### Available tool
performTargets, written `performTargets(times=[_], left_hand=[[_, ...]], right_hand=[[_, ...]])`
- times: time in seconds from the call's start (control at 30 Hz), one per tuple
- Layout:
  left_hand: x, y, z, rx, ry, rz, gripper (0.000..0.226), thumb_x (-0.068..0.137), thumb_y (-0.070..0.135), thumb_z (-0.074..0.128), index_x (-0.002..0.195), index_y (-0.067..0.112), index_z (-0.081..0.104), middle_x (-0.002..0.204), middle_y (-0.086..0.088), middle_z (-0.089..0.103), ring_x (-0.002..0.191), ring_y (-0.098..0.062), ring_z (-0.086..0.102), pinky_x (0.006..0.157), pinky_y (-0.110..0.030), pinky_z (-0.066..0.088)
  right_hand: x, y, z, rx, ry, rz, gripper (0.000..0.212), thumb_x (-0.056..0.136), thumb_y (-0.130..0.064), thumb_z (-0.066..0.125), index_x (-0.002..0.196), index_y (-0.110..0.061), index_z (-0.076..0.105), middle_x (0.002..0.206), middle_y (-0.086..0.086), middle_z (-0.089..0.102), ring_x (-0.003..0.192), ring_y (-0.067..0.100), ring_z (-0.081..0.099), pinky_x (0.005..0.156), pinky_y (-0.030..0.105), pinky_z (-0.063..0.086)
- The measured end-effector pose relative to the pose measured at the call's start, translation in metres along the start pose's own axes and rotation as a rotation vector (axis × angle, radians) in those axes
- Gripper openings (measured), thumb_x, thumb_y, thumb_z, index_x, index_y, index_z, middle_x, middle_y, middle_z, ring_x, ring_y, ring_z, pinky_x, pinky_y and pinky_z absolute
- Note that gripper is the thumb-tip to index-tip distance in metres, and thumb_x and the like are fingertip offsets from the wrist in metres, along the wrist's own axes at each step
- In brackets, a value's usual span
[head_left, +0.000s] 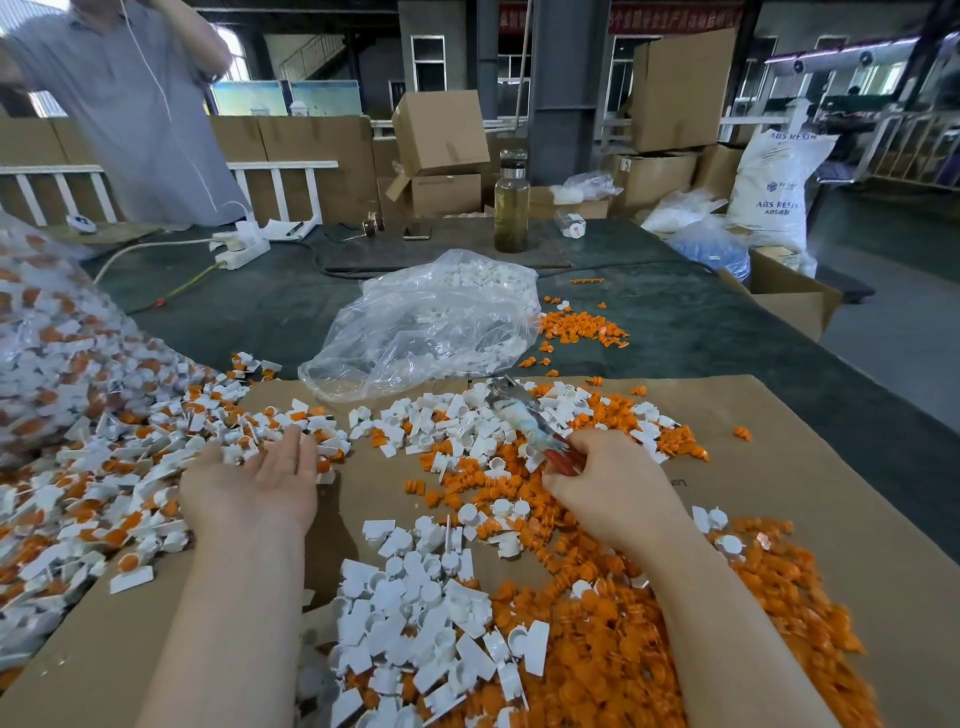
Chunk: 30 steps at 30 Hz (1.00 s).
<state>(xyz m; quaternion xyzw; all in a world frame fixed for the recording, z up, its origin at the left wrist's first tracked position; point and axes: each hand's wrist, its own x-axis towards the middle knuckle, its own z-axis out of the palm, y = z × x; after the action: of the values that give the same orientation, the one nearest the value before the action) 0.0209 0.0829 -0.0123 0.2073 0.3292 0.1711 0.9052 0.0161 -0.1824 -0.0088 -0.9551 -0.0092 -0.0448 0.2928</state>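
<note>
Left hand (254, 480) lies palm-up, forearm straight ahead, fingers straight and relaxed with nothing in it, fingertips at the edge of the assembled pieces (104, 467). Right hand (613, 483) is curled round the red handles of the pliers (524, 421), whose head angles up and away to the left over loose white caps (457, 421) and orange plugs (649, 649). All of it sits on a cardboard sheet (805, 467) on the bench (234, 306), with a clear bag (426, 322) just beyond.
</note>
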Motion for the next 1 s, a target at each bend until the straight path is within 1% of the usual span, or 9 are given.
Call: performTargets(times=[0.03, 0.07, 0.1, 0.17, 0.27, 0.43, 0.6, 0.77, 1.0], left_hand=[[-0.008, 0.000, 0.009, -0.106, -0.031, -0.012, 0.040, 0.103, 0.024, 0.049, 0.134, -0.001, 0.052, 0.132, -0.019, 0.061, 0.135, -0.022, 0.051, 0.111, -0.011, 0.029], [-0.011, 0.000, 0.012, 0.029, -0.056, 0.062, 0.030, 0.101, 0.024, 0.054, 0.125, 0.007, 0.058, 0.116, -0.009, 0.070, 0.110, -0.013, 0.067, 0.093, -0.018, 0.051], [-0.022, 0.001, 0.016, 0.170, -0.084, 0.071, 0.018, 0.098, 0.021, 0.058, 0.113, 0.012, 0.063, 0.100, -0.003, 0.072, 0.088, -0.008, 0.069, 0.077, -0.022, 0.054], [-0.034, -0.006, 0.022, 0.644, -0.185, 0.142, 0.005, 0.093, 0.018, 0.066, 0.097, 0.016, 0.067, 0.085, 0.001, 0.070, 0.073, -0.009, 0.063, 0.070, -0.025, 0.053], [-0.041, -0.018, 0.022, 1.191, -0.404, 0.272, 0.009, 0.086, 0.022, 0.074, 0.094, 0.022, 0.072, 0.087, 0.003, 0.071, 0.081, -0.014, 0.063, 0.077, -0.030, 0.052], [-0.049, -0.040, 0.024, 1.867, -0.712, 0.351, 0.018, 0.076, 0.028, 0.084, 0.087, 0.029, 0.070, 0.088, 0.012, 0.068, 0.077, -0.003, 0.064, 0.066, -0.017, 0.045], [-0.054, -0.052, 0.025, 2.079, -0.700, 0.451, 0.023, 0.077, 0.029, 0.083, 0.086, 0.035, 0.063, 0.096, 0.015, 0.062, 0.087, -0.003, 0.059, 0.070, -0.019, 0.048], [-0.055, -0.050, 0.027, 2.113, -0.713, 0.429, 0.022, 0.079, 0.025, 0.082, 0.084, 0.035, 0.064, 0.097, 0.014, 0.064, 0.089, -0.005, 0.060, 0.076, -0.022, 0.050], [-0.053, -0.051, 0.025, 2.124, -0.717, 0.442, 0.026, 0.073, 0.026, 0.087, 0.080, 0.034, 0.063, 0.093, 0.015, 0.062, 0.087, -0.006, 0.060, 0.070, -0.022, 0.047]], right_hand=[[0.000, 0.000, 0.000, -0.015, -0.014, 0.002, 0.025, 0.089, -0.034, 0.062, 0.068, -0.028, 0.050, 0.067, -0.007, 0.057, 0.059, 0.007, 0.054, 0.049, 0.023, 0.034], [0.000, 0.001, 0.001, -0.038, -0.026, 0.003, 0.025, 0.089, -0.034, 0.062, 0.069, -0.029, 0.049, 0.067, -0.008, 0.057, 0.060, 0.006, 0.054, 0.049, 0.023, 0.034], [0.000, 0.001, 0.002, -0.068, -0.036, 0.001, 0.025, 0.089, -0.035, 0.062, 0.070, -0.029, 0.048, 0.069, -0.009, 0.057, 0.061, 0.006, 0.054, 0.049, 0.023, 0.035], [0.001, 0.001, 0.004, -0.127, -0.049, 0.000, 0.022, 0.089, -0.038, 0.061, 0.073, -0.029, 0.048, 0.073, -0.009, 0.057, 0.065, 0.006, 0.055, 0.050, 0.024, 0.039], [0.001, 0.000, 0.007, -0.187, -0.057, 0.002, 0.017, 0.089, -0.039, 0.060, 0.079, -0.030, 0.050, 0.078, -0.010, 0.055, 0.069, 0.008, 0.055, 0.054, 0.026, 0.044], [0.000, -0.005, 0.012, -0.289, 0.010, 0.005, 0.012, 0.087, -0.038, 0.059, 0.093, -0.029, 0.055, 0.079, -0.010, 0.053, 0.070, 0.011, 0.054, 0.050, 0.025, 0.039], [0.000, -0.006, 0.012, -0.346, 0.058, -0.008, 0.013, 0.085, -0.034, 0.060, 0.093, -0.030, 0.050, 0.079, -0.011, 0.050, 0.071, 0.013, 0.052, 0.045, 0.024, 0.032], [-0.001, -0.008, 0.014, -0.371, 0.070, -0.001, 0.013, 0.086, -0.035, 0.060, 0.095, -0.029, 0.052, 0.078, -0.011, 0.050, 0.069, 0.013, 0.053, 0.046, 0.024, 0.034], [-0.002, -0.009, 0.015, -0.395, 0.065, -0.001, 0.013, 0.088, -0.034, 0.060, 0.089, -0.028, 0.049, 0.075, -0.010, 0.049, 0.063, 0.009, 0.048, 0.045, 0.023, 0.032]])
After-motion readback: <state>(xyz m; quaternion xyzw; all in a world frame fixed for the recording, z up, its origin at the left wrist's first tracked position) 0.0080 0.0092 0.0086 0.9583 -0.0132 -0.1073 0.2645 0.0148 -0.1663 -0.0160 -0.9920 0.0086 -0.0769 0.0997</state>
